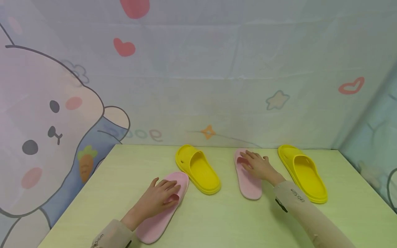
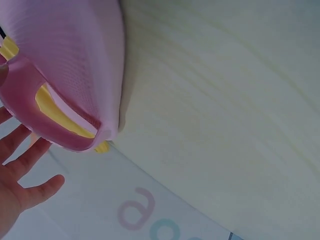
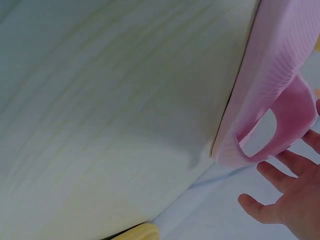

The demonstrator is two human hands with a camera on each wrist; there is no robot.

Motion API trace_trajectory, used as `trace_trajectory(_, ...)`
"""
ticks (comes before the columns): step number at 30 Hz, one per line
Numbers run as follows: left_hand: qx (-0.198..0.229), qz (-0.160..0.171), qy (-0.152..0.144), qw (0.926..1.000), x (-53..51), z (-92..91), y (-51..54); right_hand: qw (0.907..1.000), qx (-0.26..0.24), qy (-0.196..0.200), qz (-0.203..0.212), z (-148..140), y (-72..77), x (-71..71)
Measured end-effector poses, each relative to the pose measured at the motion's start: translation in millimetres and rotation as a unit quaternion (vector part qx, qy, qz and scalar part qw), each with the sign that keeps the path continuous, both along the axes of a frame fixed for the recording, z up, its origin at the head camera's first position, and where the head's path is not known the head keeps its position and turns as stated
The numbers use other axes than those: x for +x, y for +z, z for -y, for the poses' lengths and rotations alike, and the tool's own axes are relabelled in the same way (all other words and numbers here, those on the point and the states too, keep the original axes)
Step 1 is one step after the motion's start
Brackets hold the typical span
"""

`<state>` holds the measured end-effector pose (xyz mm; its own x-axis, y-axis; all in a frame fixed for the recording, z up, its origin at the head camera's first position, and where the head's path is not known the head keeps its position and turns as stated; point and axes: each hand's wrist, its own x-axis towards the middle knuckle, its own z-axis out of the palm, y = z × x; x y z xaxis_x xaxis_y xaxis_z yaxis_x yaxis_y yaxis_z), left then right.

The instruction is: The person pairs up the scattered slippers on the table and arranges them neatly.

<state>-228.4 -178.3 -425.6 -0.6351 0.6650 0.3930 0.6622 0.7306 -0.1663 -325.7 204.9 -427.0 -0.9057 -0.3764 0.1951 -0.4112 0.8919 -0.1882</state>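
Two pink slippers lie on the table. My left hand [image 1: 157,199] is spread over the strap of the left pink slipper [image 1: 155,225], which slants toward the front left. In the left wrist view, its fingertips are at the edge of the pink strap [image 2: 55,135]. Farther back, my right hand [image 1: 258,166] reaches over the right pink slipper [image 1: 250,187], its fingers loosely spread across the toe part. The right wrist view has that hand's fingertips against the pink strap [image 3: 295,122]. Neither hand grips its slipper; the fingers partly hide both straps.
One yellow slipper [image 1: 203,172] sits between the pink ones, near the left one's toe. Another yellow slipper [image 1: 310,179] lies at the right, beside my right forearm. A printed cloth [image 1: 201,69] hangs behind the table's [image 1: 217,220] back edge.
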Motion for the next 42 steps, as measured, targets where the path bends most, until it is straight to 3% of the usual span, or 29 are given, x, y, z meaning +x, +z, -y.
trace_trajectory(6,-0.006,0.017,0.014,0.9997,0.2,-1.8,-2.4,0.9999,0.008,0.001,-0.007,0.6,-4.4,-0.3)
trace_trajectory(12,-0.005,0.001,0.013,0.9999,-0.6,-3.8,-3.8,0.9999,0.009,0.003,-0.008,3.2,-1.3,1.7)
trace_trajectory(20,-0.001,-0.005,0.013,0.9999,-1.0,-7.5,-5.5,0.9986,0.031,0.013,-0.042,6.2,-0.8,4.8)
trace_trajectory(30,-0.004,-0.018,0.017,0.9997,2.0,-9.5,-6.5,0.9944,0.033,0.046,-0.09,11.1,-0.3,18.7)
trace_trajectory(42,-0.001,-0.012,0.02,0.9997,3.6,-10.9,-2.5,0.9939,0.039,0.047,-0.091,9.1,-4.3,25.2)
